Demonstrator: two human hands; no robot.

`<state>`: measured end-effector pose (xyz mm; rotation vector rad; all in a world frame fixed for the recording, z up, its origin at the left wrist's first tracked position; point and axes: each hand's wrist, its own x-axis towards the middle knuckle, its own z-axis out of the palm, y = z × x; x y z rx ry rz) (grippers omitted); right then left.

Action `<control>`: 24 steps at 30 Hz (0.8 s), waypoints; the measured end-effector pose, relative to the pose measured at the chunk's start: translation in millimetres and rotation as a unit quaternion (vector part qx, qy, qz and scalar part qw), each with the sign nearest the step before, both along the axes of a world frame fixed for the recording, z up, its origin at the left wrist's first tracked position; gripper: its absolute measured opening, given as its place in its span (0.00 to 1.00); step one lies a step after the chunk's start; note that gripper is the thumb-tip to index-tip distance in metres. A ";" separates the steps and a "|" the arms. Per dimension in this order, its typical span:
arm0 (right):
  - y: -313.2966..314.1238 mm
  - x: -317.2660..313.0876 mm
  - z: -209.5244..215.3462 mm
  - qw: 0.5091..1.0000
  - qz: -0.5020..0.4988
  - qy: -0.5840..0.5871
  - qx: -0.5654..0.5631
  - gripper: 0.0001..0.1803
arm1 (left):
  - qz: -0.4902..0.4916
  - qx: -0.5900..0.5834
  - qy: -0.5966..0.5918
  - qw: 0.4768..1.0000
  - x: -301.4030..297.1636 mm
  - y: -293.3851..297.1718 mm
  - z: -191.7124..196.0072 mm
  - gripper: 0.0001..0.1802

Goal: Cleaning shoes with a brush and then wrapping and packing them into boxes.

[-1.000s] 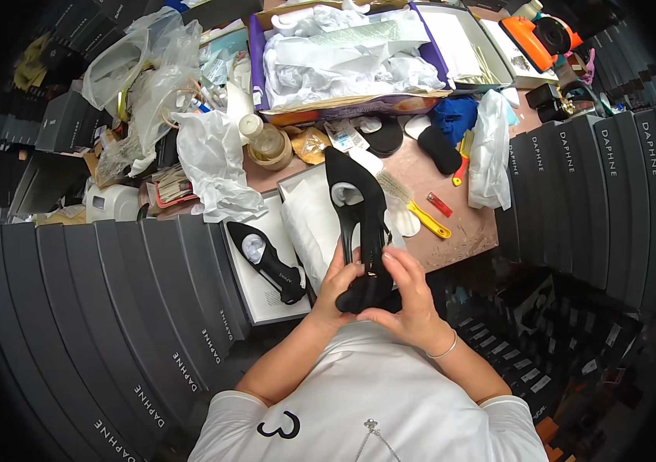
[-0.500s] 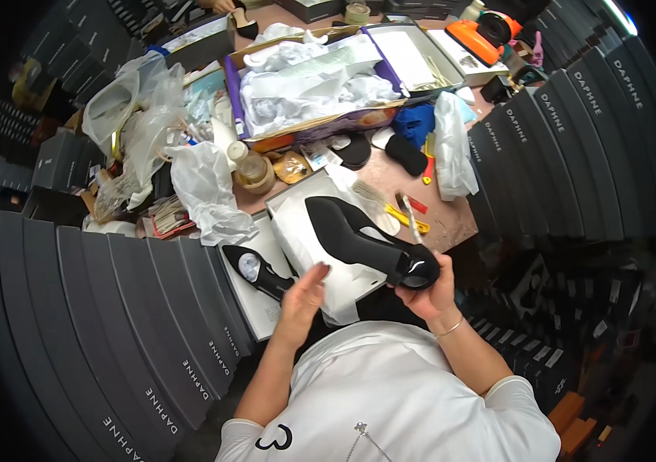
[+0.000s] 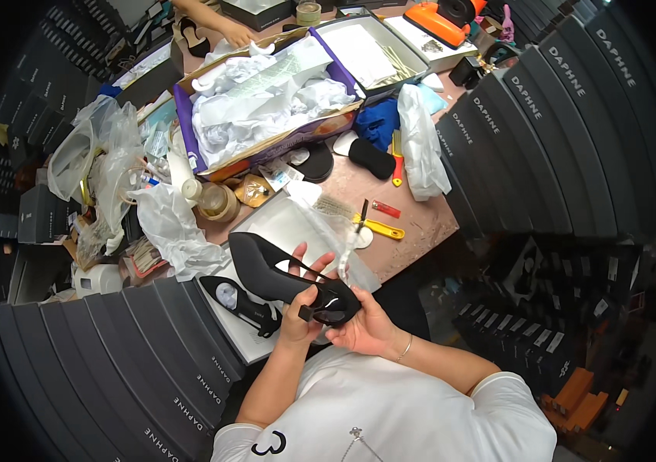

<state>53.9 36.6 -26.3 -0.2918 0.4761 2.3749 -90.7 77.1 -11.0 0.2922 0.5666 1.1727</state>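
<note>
A black high-heeled shoe is held in front of my body, its toe toward the far left and its dark sole facing up. My left hand is closed on it near the heel, with some fingers showing beyond the shoe. The back end of the shoe, with a shiny patch, is gripped by my right hand. A second black shoe with pale stuffing in its toe lies in a white-lined shoebox at the left. White tissue paper is spread beyond the held shoe.
Stacks of dark shoeboxes flank me, with more boxes at right. On the table are a purple-edged carton of crumpled paper, a brush, a yellow-handled tool and a red lighter. Another person's hand shows at the far side.
My left hand, free and apart before, has closed on the shoe. The shoe and my right hand have moved left and toward me. The view has shifted too.
</note>
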 end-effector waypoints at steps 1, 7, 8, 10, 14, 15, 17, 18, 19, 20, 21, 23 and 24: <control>8.6 6.4 2.8 0.998 0.033 -0.047 0.031 0.30 | 0.025 -0.031 0.007 0.999 2.2 4.9 -7.2 0.39; 113.7 92.9 -17.0 0.707 0.190 -0.601 0.321 0.15 | 0.107 -0.049 -0.003 0.993 -13.7 34.5 -16.4 0.32; 137.0 108.6 -44.2 0.522 0.078 -0.728 0.438 0.16 | 0.098 -0.036 0.044 0.994 -18.6 40.5 -14.1 0.32; 196.9 122.4 -54.2 0.341 0.014 -0.814 0.471 0.19 | 0.112 -0.053 0.065 0.990 -15.7 52.4 -6.4 0.32; 266.8 124.3 -98.4 0.072 0.070 -0.827 0.553 0.25 | 0.138 -0.086 0.093 0.982 -2.1 74.6 -2.3 0.33; 272.9 125.8 -118.5 0.054 0.096 -0.823 0.558 0.24 | 0.144 -0.081 0.095 0.982 -1.0 78.5 -2.6 0.33; 279.7 128.5 -127.7 0.082 0.096 -0.817 0.563 0.21 | 0.152 -0.099 0.109 0.977 -6.4 80.8 -5.8 0.35; 274.2 121.8 -127.6 0.116 0.004 -0.829 0.547 0.23 | 0.160 -0.109 0.116 0.974 -12.8 79.3 -8.1 0.35; 273.1 109.6 -113.6 0.147 -0.014 -0.805 0.575 0.24 | 0.174 -0.110 0.121 0.971 -19.5 73.6 -15.0 0.33; 268.8 99.4 -97.6 0.181 -0.028 -0.782 0.595 0.25 | 0.179 -0.116 0.092 0.973 -21.7 73.1 -19.3 0.32; 273.6 86.1 -90.3 0.130 -0.012 -0.766 0.630 0.25 | 0.185 -0.123 0.063 0.973 -24.0 76.2 -22.9 0.31; 283.8 64.7 -96.3 0.086 0.020 -0.761 0.643 0.22 | 0.184 -0.135 0.040 0.973 -25.8 82.7 -22.4 0.27; 288.0 56.4 -103.7 0.063 0.045 -0.760 0.646 0.22 | 0.195 -0.141 0.050 0.969 -20.4 89.8 -15.4 0.27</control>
